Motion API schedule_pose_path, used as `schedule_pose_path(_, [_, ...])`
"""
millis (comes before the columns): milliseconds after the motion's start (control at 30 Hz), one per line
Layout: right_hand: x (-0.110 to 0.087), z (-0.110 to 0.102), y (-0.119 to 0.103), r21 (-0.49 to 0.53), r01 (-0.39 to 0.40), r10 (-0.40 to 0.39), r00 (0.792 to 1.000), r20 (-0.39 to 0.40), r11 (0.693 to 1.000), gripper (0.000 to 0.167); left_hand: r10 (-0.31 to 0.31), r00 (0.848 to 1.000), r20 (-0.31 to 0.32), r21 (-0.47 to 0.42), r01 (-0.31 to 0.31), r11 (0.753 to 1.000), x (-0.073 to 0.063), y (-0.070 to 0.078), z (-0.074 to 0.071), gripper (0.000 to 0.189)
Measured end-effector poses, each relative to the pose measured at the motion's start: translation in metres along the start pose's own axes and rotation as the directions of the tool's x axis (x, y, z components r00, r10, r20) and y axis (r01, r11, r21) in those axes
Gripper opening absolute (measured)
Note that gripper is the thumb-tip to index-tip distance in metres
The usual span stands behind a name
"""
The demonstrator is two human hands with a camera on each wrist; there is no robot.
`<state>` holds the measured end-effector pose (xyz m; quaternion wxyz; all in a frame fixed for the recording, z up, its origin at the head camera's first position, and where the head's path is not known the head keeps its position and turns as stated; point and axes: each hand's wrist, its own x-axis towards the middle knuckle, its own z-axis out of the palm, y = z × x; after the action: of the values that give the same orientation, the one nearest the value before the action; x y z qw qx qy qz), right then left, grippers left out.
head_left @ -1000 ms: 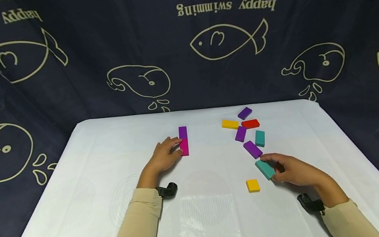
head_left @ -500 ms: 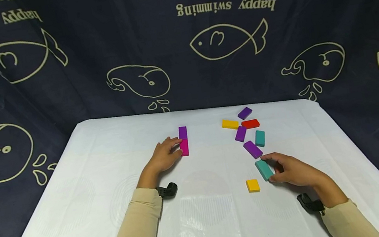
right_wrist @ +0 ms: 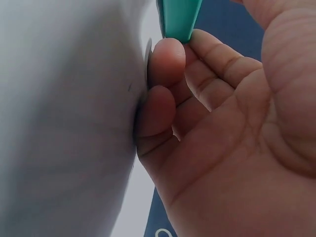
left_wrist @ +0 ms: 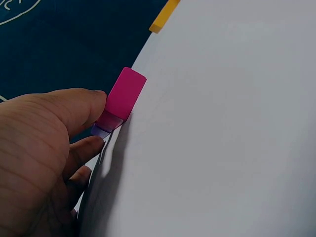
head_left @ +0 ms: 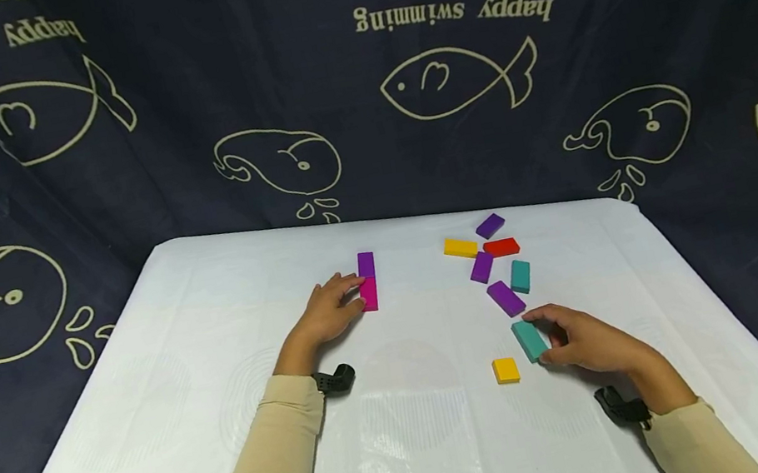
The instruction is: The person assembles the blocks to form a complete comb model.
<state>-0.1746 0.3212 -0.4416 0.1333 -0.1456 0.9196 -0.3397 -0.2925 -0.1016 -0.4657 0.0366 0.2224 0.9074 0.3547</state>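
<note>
A pink block (head_left: 369, 295) and a purple block (head_left: 365, 265) lie end to end in a line on the white tabletop. My left hand (head_left: 328, 311) rests against their left side, index fingertip by the seam and thumb at the pink block. The left wrist view shows the thumb (left_wrist: 91, 101) lying along the pink block (left_wrist: 125, 94), the other fingers loosely bent. On the right, my right hand (head_left: 583, 337) pinches a teal block (head_left: 530, 341) between the thumb at its near end and a finger at its far end. In the right wrist view only one end of that teal block (right_wrist: 180, 19) shows.
A square yellow block (head_left: 505, 371) sits left of the right hand. Beyond it lie a purple block (head_left: 506, 299), another teal block (head_left: 520, 277), a smaller purple block (head_left: 481, 267), a red block (head_left: 501, 248), a yellow block (head_left: 460, 247) and a far purple block (head_left: 490, 225).
The teal block in my right hand has turned slightly, its near end swinging left, and the right thumb has shifted a little left with it. My left hand has stayed put.
</note>
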Motion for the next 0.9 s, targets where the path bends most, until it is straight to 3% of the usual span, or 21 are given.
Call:
schedule_pose_path(367, [0.005,-0.006,-0.008,0.068,0.000,0.001,1.000,-0.016,0.998,0.058,-0.001,1.000,-0.010,0.010,0.001,1.000,0.000,-0.004,0.002,0.045])
schedule_pose_path(667, [0.026,-0.010,-0.026,0.007,0.012,-0.012,0.999,-0.032,1.000,0.060,0.003,1.000,-0.004,0.014,-0.003,1.000,0.001,-0.001,0.002,0.046])
schedule_pose_path(900, [0.048,-0.007,-0.047,0.026,0.026,-0.025,0.999,-0.043,0.999,0.060,0.000,1.000,-0.009,0.026,0.000,1.000,0.001,0.000,0.001,0.044])
